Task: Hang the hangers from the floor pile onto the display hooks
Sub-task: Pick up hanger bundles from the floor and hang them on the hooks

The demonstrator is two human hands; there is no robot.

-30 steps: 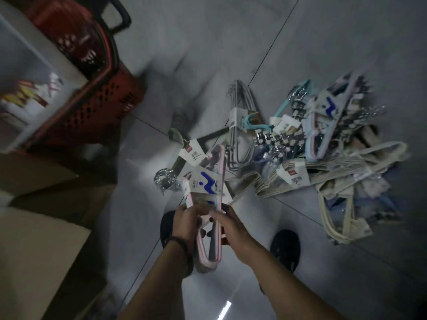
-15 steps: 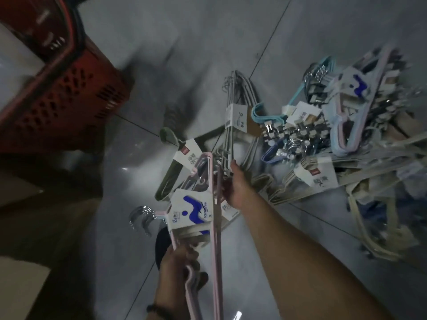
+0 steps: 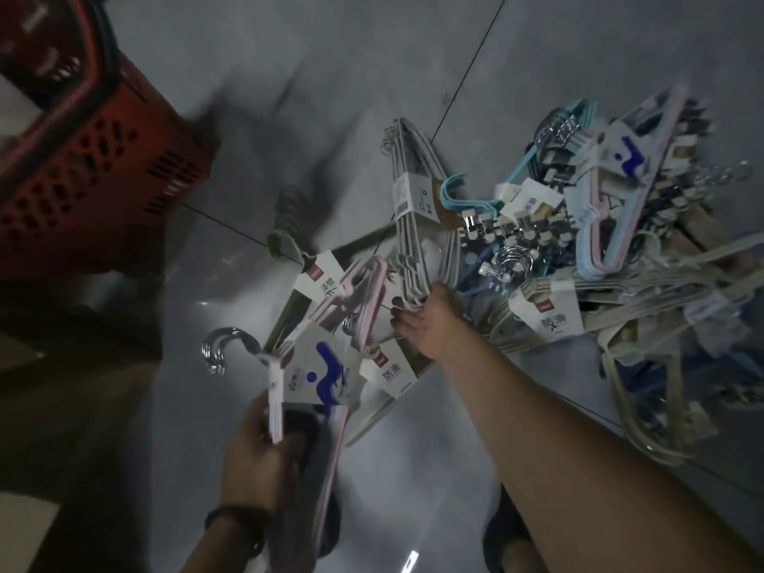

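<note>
The left hand (image 3: 258, 452) grips a pink hanger pack (image 3: 318, 374) by its lower end, its chrome hooks sticking out above that hand and to its left. Ahead of it, the outstretched right hand (image 3: 421, 324) has thumb and fingers curled round the near end of a white hanger bundle (image 3: 409, 225) in the floor pile (image 3: 578, 258) (most of it sprawls to that hand's right). A red basket (image 3: 95, 175) stands well beyond the left hand.

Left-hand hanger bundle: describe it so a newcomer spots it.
From the red basket at upper left, drop to the left hand at bottom centre. It grips a pink bundle with chrome hooks. Its blue-squiggle twin lies in the pile at right; only this one is held.
</note>
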